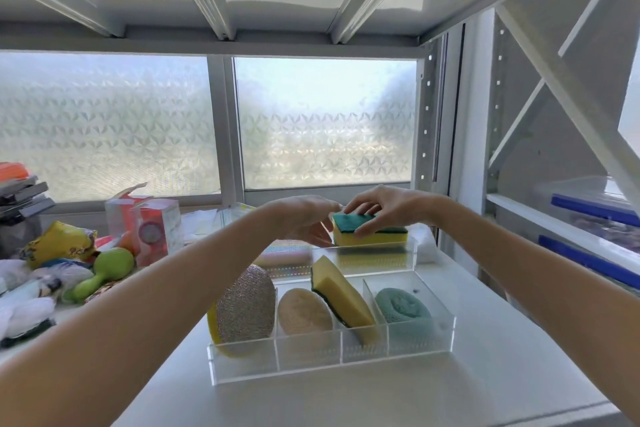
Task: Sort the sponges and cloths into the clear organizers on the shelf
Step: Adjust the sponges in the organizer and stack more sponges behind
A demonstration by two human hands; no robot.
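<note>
While gripped by right hand (377, 208), sponge (369, 230) beside left hand (308, 222)

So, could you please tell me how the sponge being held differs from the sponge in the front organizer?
The held sponge lies flat, green side up, at the rear organizer, under the right hand. The leaning sponge stands tilted in the front organizer, yellow face showing, untouched. Both are yellow with green scrub layers.
</note>
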